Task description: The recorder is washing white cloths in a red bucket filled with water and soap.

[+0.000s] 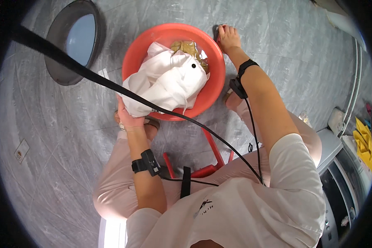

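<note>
A red basin (pixel 132 47) stands on the floor in front of me, with a wet white garment (pixel 175 78) bunched up in it. Behind the white cloth, a khaki cloth (pixel 186 47) lies in water. My left hand (pixel 130 117) is at the basin's near left rim, closed on a fold of the white garment, its fingers partly hidden by the cloth. Beyond the basin's right rim, my right hand (pixel 229 39) reaches down to the floor. Its fingers are curled round a small dark and reddish thing, mostly covered, whose kind I cannot make out.
A dark grey basin (pixel 53 62) with water stands at the far left. A red stool (pixel 208 167) shows beneath me. To the right is a grey appliance (pixel 330 190) with a yellow item (pixel 363 142) near it. A floor drain (pixel 21 151) lies at left; black cables cross the view.
</note>
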### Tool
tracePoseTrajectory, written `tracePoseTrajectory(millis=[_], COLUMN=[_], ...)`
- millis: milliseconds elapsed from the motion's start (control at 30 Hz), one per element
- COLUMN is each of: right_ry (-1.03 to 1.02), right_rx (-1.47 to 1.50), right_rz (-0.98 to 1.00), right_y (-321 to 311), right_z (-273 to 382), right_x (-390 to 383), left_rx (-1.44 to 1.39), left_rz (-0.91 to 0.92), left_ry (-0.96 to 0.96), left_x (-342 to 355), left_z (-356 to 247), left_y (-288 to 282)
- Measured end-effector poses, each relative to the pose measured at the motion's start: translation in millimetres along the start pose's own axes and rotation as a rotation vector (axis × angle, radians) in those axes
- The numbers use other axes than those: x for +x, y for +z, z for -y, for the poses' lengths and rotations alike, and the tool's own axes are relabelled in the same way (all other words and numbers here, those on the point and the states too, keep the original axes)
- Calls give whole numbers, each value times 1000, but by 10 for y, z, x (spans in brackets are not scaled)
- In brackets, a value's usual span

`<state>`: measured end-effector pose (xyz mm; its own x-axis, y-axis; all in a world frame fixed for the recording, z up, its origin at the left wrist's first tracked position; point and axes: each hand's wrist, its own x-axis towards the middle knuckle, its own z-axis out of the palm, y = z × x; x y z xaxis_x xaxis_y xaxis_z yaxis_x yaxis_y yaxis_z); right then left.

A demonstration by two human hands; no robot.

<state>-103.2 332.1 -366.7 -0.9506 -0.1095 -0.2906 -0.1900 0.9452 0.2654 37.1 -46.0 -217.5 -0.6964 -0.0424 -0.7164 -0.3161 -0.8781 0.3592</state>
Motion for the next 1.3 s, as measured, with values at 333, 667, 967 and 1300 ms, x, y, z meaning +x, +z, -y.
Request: tracePoseTrajectory(millis=[333, 667, 967, 1300], right_ry=[15, -61, 89, 131], right_rx=[162, 1106, 705, 765], right_rz=[-202, -306, 59, 163], right_y=[-135, -1078, -337, -961], right_z=[-19, 1142, 1326, 1274], right_x=[-123, -496, -563, -507], left_rx=[9, -67, 60, -72], left_rz=[-91, 34, -137, 59], left_ry=[-3, -39, -24, -67], left_x=[3, -30, 69, -86], left_z=[154, 107, 224, 360], left_y=[52, -23, -194, 113])
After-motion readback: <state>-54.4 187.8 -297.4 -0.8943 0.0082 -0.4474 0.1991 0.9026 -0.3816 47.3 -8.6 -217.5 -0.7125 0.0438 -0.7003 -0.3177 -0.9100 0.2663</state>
